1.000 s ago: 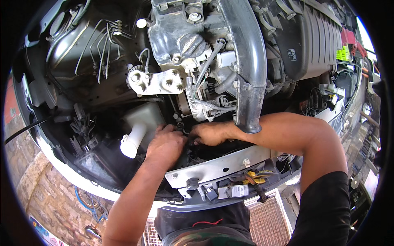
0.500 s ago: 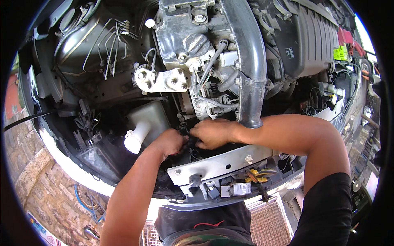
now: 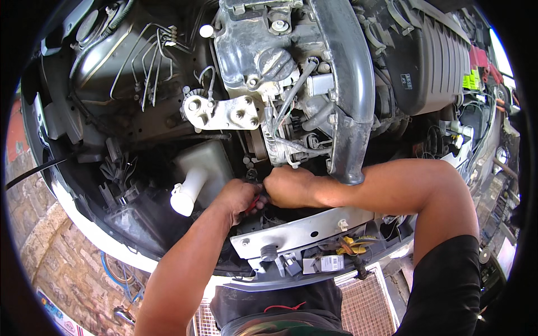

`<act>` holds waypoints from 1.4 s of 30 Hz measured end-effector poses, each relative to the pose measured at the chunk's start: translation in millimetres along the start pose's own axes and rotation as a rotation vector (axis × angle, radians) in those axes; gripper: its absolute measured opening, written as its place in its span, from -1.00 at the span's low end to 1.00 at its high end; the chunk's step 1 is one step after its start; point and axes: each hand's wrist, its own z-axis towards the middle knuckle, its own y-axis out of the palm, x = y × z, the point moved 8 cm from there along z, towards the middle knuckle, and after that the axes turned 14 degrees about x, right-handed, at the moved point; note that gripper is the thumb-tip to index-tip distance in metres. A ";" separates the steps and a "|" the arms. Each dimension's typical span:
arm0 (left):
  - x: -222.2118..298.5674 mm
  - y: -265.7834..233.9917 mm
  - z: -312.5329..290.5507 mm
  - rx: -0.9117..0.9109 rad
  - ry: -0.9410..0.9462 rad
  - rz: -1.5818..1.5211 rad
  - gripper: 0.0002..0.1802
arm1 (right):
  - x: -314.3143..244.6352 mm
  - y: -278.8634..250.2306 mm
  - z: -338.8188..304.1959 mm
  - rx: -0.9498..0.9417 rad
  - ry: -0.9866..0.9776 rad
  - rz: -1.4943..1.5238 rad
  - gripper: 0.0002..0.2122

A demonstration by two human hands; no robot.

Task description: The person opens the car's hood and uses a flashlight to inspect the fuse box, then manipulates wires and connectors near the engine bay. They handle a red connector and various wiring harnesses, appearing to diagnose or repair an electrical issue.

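Both of my hands reach down into a car's engine bay, close together behind the silver front crossbar (image 3: pixel 302 229). My left hand (image 3: pixel 240 197) is closed around a red-handled tool (image 3: pixel 254 205); only a strip of red shows between the fingers, so its kind is hidden. Beside it, my right hand (image 3: pixel 288 187) is curled shut below the alternator (image 3: pixel 294 148), and whatever its fingers grip is out of sight. A dark fitting (image 3: pixel 251 175) stands just behind the two hands. Left of them sits a translucent reservoir (image 3: pixel 204 159) with a white filler neck and cap (image 3: pixel 182 201).
The engine cover with its round oil cap (image 3: pixel 276 63) rises behind the hands. A thick black intake pipe (image 3: pixel 354 101) ends just over my right forearm. The ribbed air-filter box (image 3: pixel 431 61) fills the far right. Yellow connectors (image 3: pixel 356 245) lie along the front edge.
My left hand has turned slightly, and the red of its tool now shows. My right hand has shifted a little and curled more tightly. The view has moved slightly.
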 end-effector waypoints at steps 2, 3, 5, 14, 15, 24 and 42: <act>-0.6 1.5 1.4 -0.008 0.000 -0.021 -0.80 | 4.1 3.7 0.1 -0.013 0.027 0.015 -0.76; 0.1 1.4 0.3 -0.008 -0.003 -0.032 -0.81 | 5.7 5.0 -0.2 -0.028 0.045 0.032 -0.77; 0.3 1.9 -1.6 0.020 -0.012 -0.056 -0.81 | 8.7 8.3 0.5 -0.033 0.061 0.061 -0.77; 32.3 -0.7 -15.1 0.002 0.420 0.503 -0.70 | 21.6 8.4 -9.4 -0.054 -0.106 0.094 -0.79; 38.3 -3.5 -22.3 0.016 0.458 0.564 -0.70 | 20.1 5.9 -8.9 -0.035 -0.093 0.081 -0.79; 56.6 -2.9 -52.2 0.097 0.765 0.916 -0.71 | 7.1 4.7 -1.3 0.077 -0.097 -0.107 -0.80; 49.4 -5.9 -56.6 0.235 0.713 1.024 -0.65 | 7.7 9.8 -2.4 0.139 -0.327 0.053 -0.82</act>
